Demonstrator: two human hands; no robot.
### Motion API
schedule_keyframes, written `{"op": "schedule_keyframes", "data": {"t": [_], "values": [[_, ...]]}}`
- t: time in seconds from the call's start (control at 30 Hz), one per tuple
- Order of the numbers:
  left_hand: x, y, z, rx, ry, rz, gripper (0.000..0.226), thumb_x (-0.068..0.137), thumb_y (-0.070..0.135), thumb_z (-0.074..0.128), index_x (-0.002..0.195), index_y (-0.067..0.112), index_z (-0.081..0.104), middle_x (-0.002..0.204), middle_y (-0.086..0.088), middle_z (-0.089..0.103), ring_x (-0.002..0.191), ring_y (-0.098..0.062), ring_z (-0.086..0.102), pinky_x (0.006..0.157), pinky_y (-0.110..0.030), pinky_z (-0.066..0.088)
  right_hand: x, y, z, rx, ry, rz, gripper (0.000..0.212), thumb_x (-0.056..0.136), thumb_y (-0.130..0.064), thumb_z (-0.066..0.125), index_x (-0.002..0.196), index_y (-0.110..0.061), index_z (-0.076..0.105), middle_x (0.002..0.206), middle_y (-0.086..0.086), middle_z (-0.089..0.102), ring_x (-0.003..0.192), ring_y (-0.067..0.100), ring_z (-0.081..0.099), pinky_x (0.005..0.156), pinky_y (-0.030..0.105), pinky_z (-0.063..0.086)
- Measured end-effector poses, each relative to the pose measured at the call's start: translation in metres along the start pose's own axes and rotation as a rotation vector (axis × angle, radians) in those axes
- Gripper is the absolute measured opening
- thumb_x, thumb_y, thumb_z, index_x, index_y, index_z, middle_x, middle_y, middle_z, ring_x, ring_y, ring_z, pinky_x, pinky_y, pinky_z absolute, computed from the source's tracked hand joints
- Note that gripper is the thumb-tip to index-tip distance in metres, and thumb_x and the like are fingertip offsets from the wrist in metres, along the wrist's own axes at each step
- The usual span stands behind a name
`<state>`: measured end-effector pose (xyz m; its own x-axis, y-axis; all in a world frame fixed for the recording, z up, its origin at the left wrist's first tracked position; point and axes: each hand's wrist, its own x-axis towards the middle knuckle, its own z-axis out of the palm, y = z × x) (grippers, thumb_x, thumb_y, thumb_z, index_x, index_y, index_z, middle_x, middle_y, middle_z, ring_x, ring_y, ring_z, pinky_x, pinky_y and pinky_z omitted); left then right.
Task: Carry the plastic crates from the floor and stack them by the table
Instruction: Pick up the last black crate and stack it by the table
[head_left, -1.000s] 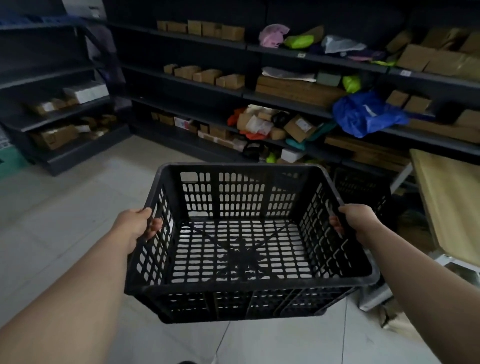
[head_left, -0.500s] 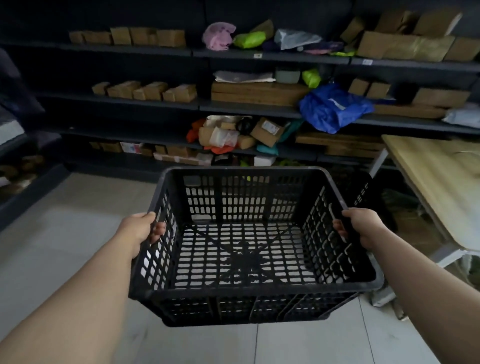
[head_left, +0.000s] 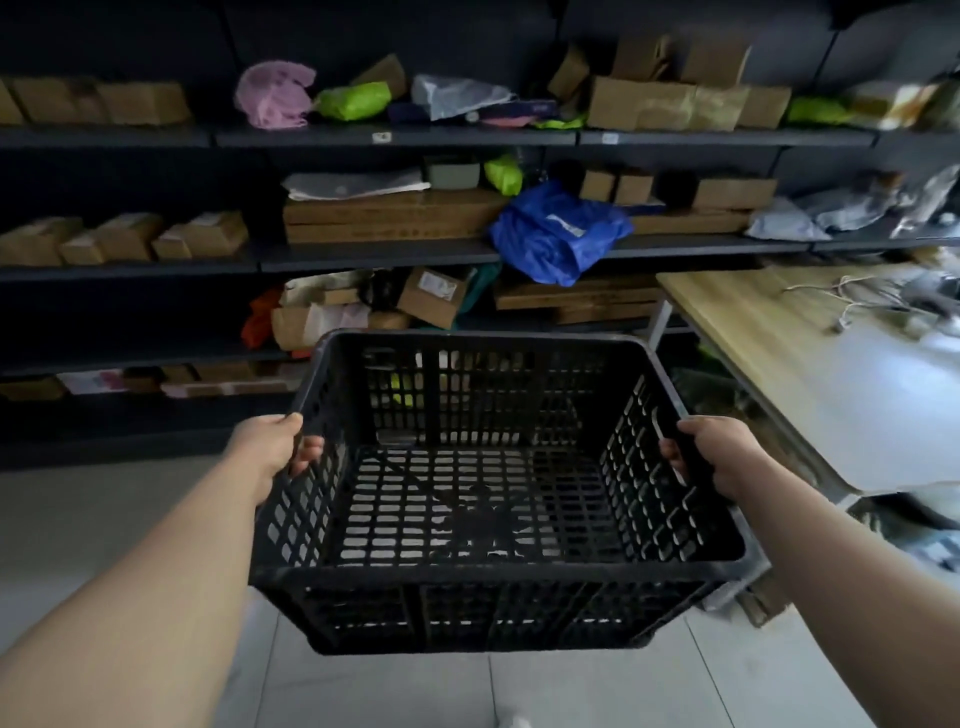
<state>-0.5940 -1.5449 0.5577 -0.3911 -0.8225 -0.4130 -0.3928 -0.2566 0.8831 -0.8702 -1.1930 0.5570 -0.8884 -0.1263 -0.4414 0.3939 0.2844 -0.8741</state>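
1. Looking down from the head camera, I am seeing dark shelving (head_left: 130, 267) running across the back, with brown cardboard boxes (head_left: 124, 236) sitting on its left side.
2. I am seeing the left hand (head_left: 270, 449) wrapping around the left rim of a black plastic crate (head_left: 483, 571), thumb lying over the top edge and fingers (head_left: 306, 457) curling inside through the wall. The hand is closed tight on the rim.
3. I am watching the crate hanging in the air between both arms, centre frame, clear of the pale tiled floor (head_left: 597, 691) that is showing beneath it. Its slotted walls and base are letting the floor show through, and nothing is lying inside it.
4. I am seeing a blue plastic bag (head_left: 556, 234) slumping over a shelf edge behind and above the crate.
5. I am seeing the right hand (head_left: 722, 454) clamping the crate's right rim in the same way, closed around the edge with fingertips tucked inside.
6. I am seeing a light wooden table (head_left: 737, 322) standing just to the right of the crate, with thin pale cords (head_left: 852, 299) lying on its far end.
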Motion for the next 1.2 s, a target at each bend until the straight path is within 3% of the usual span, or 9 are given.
{"op": "schedule_keyframes", "data": {"t": [0.13,0.37,0.47,0.7,0.83,0.93,1.0,1.13,1.2], "values": [[0.053,0.033,0.048,-0.019,-0.048,0.013,0.035,0.101,0.023,0.037,0.122,0.001,0.053,0.075,-0.007,0.060,0.030,0.001,0.052,0.031,-0.010,0.037,0.050,-0.028,-0.003,0.006,0.072,0.000,0.020,0.094,-0.011,0.046,0.108,-0.002,0.057,0.067,0.016,0.061,0.052,0.023,0.051,0.048,0.026,0.039],[0.133,0.078,0.122,-0.015,-0.152,0.035,0.041,0.102,0.023,0.036,0.137,0.002,0.040,0.077,-0.008,0.060,0.035,-0.001,0.057,0.035,-0.013,0.044,0.126,-0.064,-0.009,0.026,0.155,-0.015,0.031,0.094,-0.011,0.043,0.121,-0.001,0.053,0.071,0.016,0.060,0.035,0.014,0.052,0.034,0.020,0.037],[0.172,0.100,0.152,0.001,-0.205,0.051,0.044,0.101,0.024,0.037,0.140,0.003,0.037,0.078,-0.008,0.061,0.036,-0.001,0.058,0.036,-0.013,0.045,0.154,-0.073,-0.009,0.039,0.214,-0.016,0.031,0.094,-0.011,0.043,0.122,-0.002,0.053,0.070,0.017,0.061,0.042,0.021,0.052,0.037,0.022,0.036],[0.276,0.160,0.241,0.105,-0.358,0.084,0.044,0.101,0.023,0.039,0.139,0.001,0.037,0.074,-0.011,0.059,0.033,-0.004,0.056,0.032,-0.012,0.040,0.214,-0.083,0.005,0.094,0.386,0.041,0.028,0.094,-0.010,0.042,0.110,0.009,0.056,0.064,0.017,0.058,0.032,0.018,0.047,0.032,0.021,0.033],[0.321,0.202,0.294,0.190,-0.490,0.111,0.044,0.101,0.023,0.040,0.140,0.003,0.037,0.076,-0.010,0.060,0.056,-0.017,0.060,0.035,-0.015,0.045,0.225,-0.082,0.011,0.212,0.494,0.078,0.031,0.095,-0.007,0.040,0.121,0.007,0.050,0.064,0.019,0.054,0.026,0.016,0.043,0.030,0.018,0.029],[0.343,0.229,0.336,0.259,-0.592,0.135,0.041,0.101,0.023,0.039,0.136,0.002,0.040,0.076,-0.009,0.060,0.044,-0.009,0.061,0.035,-0.014,0.044,0.227,-0.078,0.012,0.295,0.597,0.090,0.037,0.095,-0.006,0.040,0.130,0.005,0.045,0.058,0.018,0.056,0.029,0.018,0.045,0.029,0.019,0.031],[0.354,0.241,0.367,0.309,-0.644,0.168,0.038,0.101,0.022,0.037,0.133,0.003,0.042,0.074,-0.008,0.058,0.034,-0.002,0.057,0.034,-0.012,0.041,0.227,-0.075,0.012,0.316,0.656,0.106,0.033,0.095,-0.006,0.040,0.125,0.005,0.048,0.061,0.018,0.057,0.032,0.018,0.047,0.031,0.021,0.033],[0.371,0.250,0.429,0.408,-0.744,0.196,0.038,0.101,0.021,0.034,0.134,0.003,0.042,0.075,-0.007,0.059,0.034,0.000,0.057,0.034,-0.011,0.040,0.236,-0.067,0.009,0.406,0.763,0.136,0.014,0.096,-0.005,0.040,0.096,-0.001,0.053,0.047,0.012,0.059,0.031,0.014,0.051,0.031,0.018,0.034],[0.375,0.252,0.459,0.438,-0.776,0.215,0.036,0.102,0.020,0.032,0.132,0.003,0.043,0.074,-0.007,0.058,0.034,0.001,0.056,0.035,-0.011,0.040,0.245,-0.063,0.005,0.447,0.798,0.151,0.014,0.096,-0.005,0.040,0.091,-0.003,0.053,0.049,0.011,0.060,0.033,0.011,0.054,0.032,0.016,0.036]]}}
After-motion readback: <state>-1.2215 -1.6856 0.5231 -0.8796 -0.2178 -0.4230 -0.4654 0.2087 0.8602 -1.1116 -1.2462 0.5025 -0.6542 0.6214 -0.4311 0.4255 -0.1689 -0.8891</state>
